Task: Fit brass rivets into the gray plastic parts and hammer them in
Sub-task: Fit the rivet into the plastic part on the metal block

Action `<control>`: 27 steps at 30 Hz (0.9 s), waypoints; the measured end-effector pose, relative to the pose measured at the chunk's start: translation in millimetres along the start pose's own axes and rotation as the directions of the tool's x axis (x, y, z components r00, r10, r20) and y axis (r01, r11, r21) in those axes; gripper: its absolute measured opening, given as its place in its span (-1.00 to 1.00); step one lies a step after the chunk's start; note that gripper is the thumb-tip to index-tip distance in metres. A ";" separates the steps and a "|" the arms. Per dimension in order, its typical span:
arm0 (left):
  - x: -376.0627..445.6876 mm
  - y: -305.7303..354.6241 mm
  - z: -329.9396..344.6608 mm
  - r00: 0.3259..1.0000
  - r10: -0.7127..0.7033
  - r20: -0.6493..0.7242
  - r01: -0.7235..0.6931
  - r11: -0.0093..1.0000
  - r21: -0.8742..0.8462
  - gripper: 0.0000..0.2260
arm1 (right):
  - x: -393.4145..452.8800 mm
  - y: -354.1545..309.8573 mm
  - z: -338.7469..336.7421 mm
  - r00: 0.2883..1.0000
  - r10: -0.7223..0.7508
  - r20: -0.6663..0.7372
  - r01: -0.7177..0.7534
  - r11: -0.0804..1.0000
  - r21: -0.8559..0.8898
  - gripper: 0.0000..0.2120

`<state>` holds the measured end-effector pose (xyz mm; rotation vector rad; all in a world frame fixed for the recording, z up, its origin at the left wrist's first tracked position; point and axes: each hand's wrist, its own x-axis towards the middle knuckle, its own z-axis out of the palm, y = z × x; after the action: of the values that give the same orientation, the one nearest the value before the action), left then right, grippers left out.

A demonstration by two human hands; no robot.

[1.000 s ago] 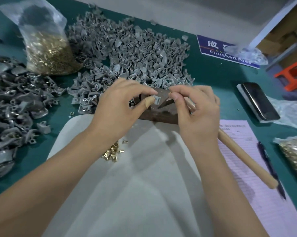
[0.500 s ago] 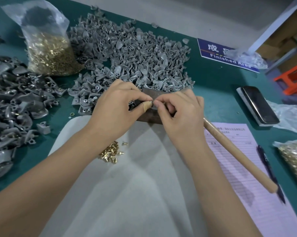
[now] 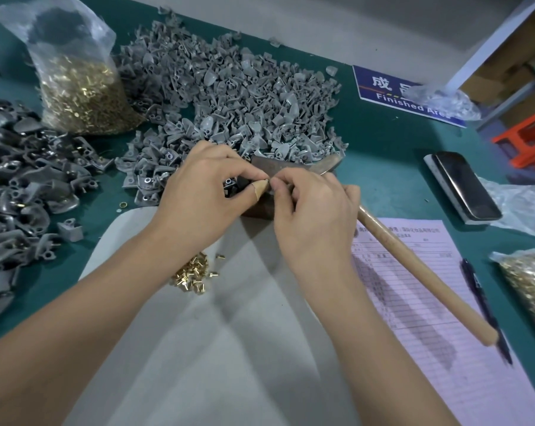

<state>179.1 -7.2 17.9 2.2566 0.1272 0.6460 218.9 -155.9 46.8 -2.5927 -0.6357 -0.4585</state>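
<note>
Green table carries a white cloth at its near edge, loose brass rivets on it. Beyond, my left hand and right hand meet fingertip to fingertip, pinching a small piece, mostly hidden, over a dark block. My right hand also holds the hammer. Farthest lies the gray parts pile.

Phone face up on green table, right side. Pink lined form below it, dark pen along its right edge. Blue "Finished Area" sign farther back.
</note>
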 end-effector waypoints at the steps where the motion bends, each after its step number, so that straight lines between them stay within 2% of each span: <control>1: 0.2 0.6 -0.6 1.000 -0.004 0.005 0.004 1.000 0.002 -0.85 | 0.2 1.1 -0.4 1.000 0.016 0.014 -0.016 1.000 0.019 -0.82; 10: -0.1 2.0 -3.3 1.000 -0.005 0.026 0.004 1.000 0.027 -0.87 | 3.4 6.2 -3.1 0.998 0.030 0.064 -0.037 0.992 0.118 -0.81; 14: -0.5 3.3 -5.7 0.999 0.049 0.001 -0.049 0.992 0.120 -0.87 | 3.0 6.2 -5.7 0.999 0.025 0.033 -0.030 0.984 0.176 -0.80; 17: -1.7 4.2 -4.6 0.994 0.104 -0.018 -0.099 0.979 0.177 -0.87 | 3.4 4.1 -6.4 0.999 0.011 0.036 -0.016 0.989 0.145 -0.80; 21: -1.7 3.2 -2.2 0.993 0.121 -0.007 -0.120 0.989 0.086 -0.86 | 6.0 3.7 -8.9 0.997 -0.038 0.070 0.032 0.996 0.085 -0.78; 27: -0.5 2.8 -0.6 0.993 0.115 0.004 -0.115 0.992 0.042 -0.88 | 7.8 -2.2 -12.2 0.990 -0.099 0.103 0.111 0.987 -0.114 -0.77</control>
<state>178.1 -8.9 20.0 2.3185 0.0099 0.7082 221.9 -157.1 61.1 -2.7178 -0.8039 -0.4169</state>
